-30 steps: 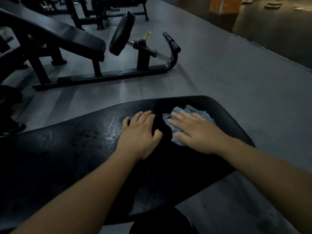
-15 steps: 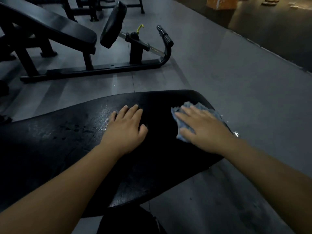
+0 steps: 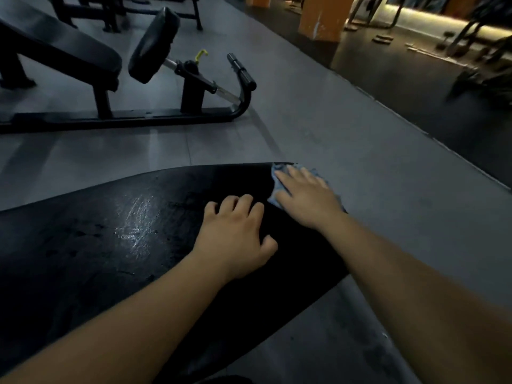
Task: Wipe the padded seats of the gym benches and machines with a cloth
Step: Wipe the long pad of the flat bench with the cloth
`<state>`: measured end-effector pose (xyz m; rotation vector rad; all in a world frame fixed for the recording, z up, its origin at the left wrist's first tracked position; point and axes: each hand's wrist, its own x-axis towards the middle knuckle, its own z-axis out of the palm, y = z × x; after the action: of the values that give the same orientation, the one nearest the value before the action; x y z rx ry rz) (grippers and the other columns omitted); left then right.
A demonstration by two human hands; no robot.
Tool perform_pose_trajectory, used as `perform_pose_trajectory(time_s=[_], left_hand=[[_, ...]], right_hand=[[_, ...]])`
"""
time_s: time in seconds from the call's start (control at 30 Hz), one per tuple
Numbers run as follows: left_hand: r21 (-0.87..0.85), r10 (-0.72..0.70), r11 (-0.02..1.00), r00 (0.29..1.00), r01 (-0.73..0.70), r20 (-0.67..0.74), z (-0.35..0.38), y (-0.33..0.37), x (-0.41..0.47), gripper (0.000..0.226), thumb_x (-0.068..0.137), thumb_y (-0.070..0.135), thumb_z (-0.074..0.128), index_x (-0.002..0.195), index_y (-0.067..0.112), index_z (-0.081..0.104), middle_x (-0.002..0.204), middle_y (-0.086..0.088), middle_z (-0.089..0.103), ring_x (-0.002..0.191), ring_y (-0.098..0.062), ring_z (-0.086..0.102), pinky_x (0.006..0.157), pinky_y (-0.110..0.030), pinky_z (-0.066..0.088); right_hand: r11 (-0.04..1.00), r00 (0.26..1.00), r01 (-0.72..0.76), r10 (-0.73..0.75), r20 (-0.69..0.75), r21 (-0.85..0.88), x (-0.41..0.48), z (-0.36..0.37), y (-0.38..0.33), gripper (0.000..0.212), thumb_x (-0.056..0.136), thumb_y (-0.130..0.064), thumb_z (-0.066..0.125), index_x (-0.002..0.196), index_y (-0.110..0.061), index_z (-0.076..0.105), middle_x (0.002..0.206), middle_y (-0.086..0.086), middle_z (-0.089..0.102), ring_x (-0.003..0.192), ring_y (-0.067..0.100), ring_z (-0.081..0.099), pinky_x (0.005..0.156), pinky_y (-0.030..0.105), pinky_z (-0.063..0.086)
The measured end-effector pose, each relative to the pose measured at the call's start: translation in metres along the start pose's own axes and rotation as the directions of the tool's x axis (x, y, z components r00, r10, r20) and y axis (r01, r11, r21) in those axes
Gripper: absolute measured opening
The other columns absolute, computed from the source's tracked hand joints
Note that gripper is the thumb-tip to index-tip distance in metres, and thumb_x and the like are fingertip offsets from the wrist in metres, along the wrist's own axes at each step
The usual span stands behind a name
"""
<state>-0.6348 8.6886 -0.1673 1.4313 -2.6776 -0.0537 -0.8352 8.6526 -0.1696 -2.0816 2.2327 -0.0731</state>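
A long black padded bench seat stretches across the lower half of the view, with a wet, shiny patch on its middle. My right hand lies flat with straight fingers on a blue cloth, pressing it onto the far right end of the pad, at its edge. Most of the cloth is hidden under the hand. My left hand rests on the pad just left of the right hand, its fingers a little bent, holding nothing.
Another black bench with a round pad and a yellow pin stands on the grey floor behind. An orange pillar and dim equipment lie at the back right. Grey floor runs along the right of the seat.
My right hand has slid the cloth rightward and away, from the pad's middle to its far end. My left hand followed to the right and its fingers have bent a little.
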Motion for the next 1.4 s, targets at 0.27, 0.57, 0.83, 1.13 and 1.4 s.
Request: perform_pose_trajectory(time_s=[0.27, 0.57, 0.83, 1.13, 1.4], left_hand=[[-0.076, 0.01, 0.997, 0.996, -0.004, 0.087, 0.001, -0.026, 0.053, 0.07, 0.092, 0.061, 0.027, 0.153, 0.026, 0.024, 0.165, -0.002, 0.013, 0.152, -0.027, 0.007, 0.118, -0.061, 0.008], [-0.046, 0.035, 0.998, 0.993, -0.03, 0.111, 0.007, -0.02, 0.054, 0.073, 0.094, 0.065, 0.019, 0.157, 0.03, 0.009, 0.167, -0.003, 0.001, 0.152, -0.031, -0.004, 0.115, -0.066, 0.001], [-0.03, 0.03, 0.999, 0.997, -0.028, 0.065, 0.015, -0.023, 0.057, 0.075, 0.09, 0.068, 0.011, 0.155, 0.032, 0.01, 0.166, -0.001, 0.003, 0.153, -0.029, -0.002, 0.116, -0.065, 0.003], [-0.016, -0.035, 0.999, 0.998, 0.035, 0.043, 0.012, -0.021, 0.052, 0.089, 0.075, 0.072, 0.0, 0.156, 0.038, 0.015, 0.166, 0.006, 0.008, 0.153, -0.021, 0.003, 0.12, -0.058, 0.007], [-0.01, -0.099, 0.995, 0.994, 0.1, 0.036, 0.002, -0.007, 0.041, 0.09, 0.076, 0.07, 0.003, 0.154, 0.034, 0.028, 0.164, 0.007, 0.021, 0.152, -0.017, 0.015, 0.121, -0.05, 0.014]], right_hand=[[0.986, 0.989, 0.145, -0.147, 0.01, 0.077, -0.071, -0.002, 0.0, 0.068, 0.091, -0.056, 0.021, 0.157, -0.037, 0.024, 0.167, -0.009, 0.012, 0.154, 0.014, 0.006, 0.123, 0.038, 0.008], [0.999, 1.0, -0.025, 0.025, -0.017, 0.026, -0.066, 0.0, -0.014, 0.069, 0.092, -0.055, 0.016, 0.158, -0.036, 0.017, 0.168, -0.004, 0.007, 0.154, 0.02, 0.001, 0.122, 0.041, 0.003], [0.993, 0.998, -0.051, 0.048, 0.029, 0.103, -0.048, -0.006, 0.035, 0.068, 0.094, -0.058, 0.026, 0.158, -0.036, 0.019, 0.168, -0.005, 0.008, 0.154, 0.018, 0.005, 0.122, 0.035, 0.009], [0.944, 0.942, 0.322, -0.327, 0.078, 0.069, -0.073, -0.004, 0.023, 0.078, 0.084, -0.067, 0.008, 0.157, -0.042, 0.013, 0.166, -0.015, -0.003, 0.153, 0.01, -0.01, 0.122, 0.036, -0.003], [0.986, 0.985, 0.163, -0.165, 0.058, 0.04, 0.015, -0.006, 0.008, 0.069, 0.098, -0.066, 0.024, 0.159, -0.035, 0.014, 0.168, -0.002, 0.004, 0.154, 0.024, 0.0, 0.123, 0.05, 0.005]])
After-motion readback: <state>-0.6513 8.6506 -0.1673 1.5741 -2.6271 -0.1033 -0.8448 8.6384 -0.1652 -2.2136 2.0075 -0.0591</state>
